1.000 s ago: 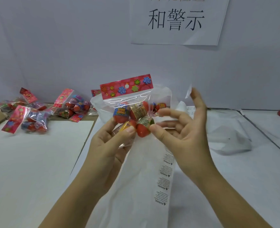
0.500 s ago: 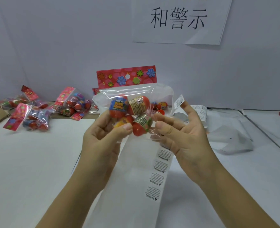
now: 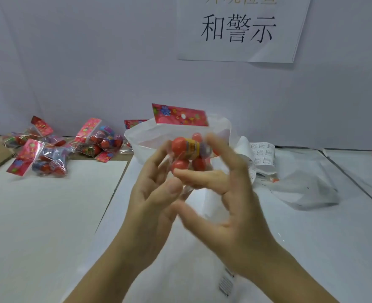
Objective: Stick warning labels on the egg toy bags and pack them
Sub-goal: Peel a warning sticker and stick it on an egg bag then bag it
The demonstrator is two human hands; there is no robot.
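White desk (image 3: 312,248), label strip (image 3: 226,283) nearest; above it, left grip (image 3: 152,193) pinches the egg toy bag (image 3: 188,149) in mid-air, right grip (image 3: 235,204) blurred against it, cannot tell if clamped; spare bags (image 3: 47,158) beyond by the wall; risk: slack film slips, label lands creased.

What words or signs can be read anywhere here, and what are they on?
"和警示": black characters on the paper sign on the wall.
Yellow line above it: cut off by the frame, unreadable.
Print on the warning label strip at right: too small.
Print on the lower strip of labels: blurred.
Yellow band on an egg in the held egg toy bag: blurred.
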